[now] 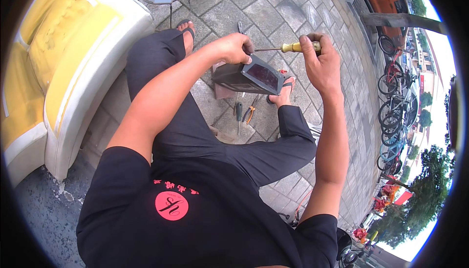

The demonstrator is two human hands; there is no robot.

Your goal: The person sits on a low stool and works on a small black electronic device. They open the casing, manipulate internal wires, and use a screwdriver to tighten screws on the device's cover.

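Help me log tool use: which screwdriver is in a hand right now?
The yellow-handled screwdriver, gripped by the right hand with its shaft toward the dark box. The dark-handled screwdriver lies untouched on the paving beside pliers.

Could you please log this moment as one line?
left hand: steadies dark box | right hand: holds yellow-handled screwdriver, tip toward box | ground: pliers, second screwdriver

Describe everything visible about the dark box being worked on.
The dark box is a grey-black, hard-looking casing with a glossy, reddish-tinted panel facing up. It is tilted, held above the paving between the knees. The left hand grips its top edge; the screwdriver in the right hand points toward that edge.
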